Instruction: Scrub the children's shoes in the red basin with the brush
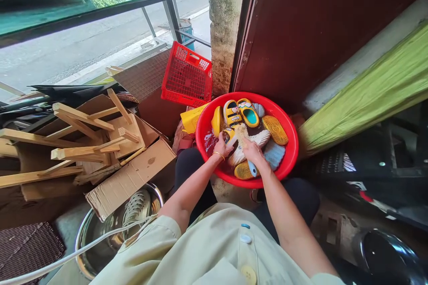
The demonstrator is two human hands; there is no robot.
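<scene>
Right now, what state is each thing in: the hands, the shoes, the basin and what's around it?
Left hand: grips a yellow slipper.
Right hand: shut on a brush.
Red basin: holds water and several shoes.
Red crate: tipped against the pillar.
Cardboard box: flaps open, wood strips on top.
Steel bowl: a pale shoe inside.

Daylight pours in from the street (83, 49) at upper left, bright and slightly washed out. The right side sits dim under shadow. Edges bend outward with wide-lens distortion; focus stays sharp throughout.
</scene>
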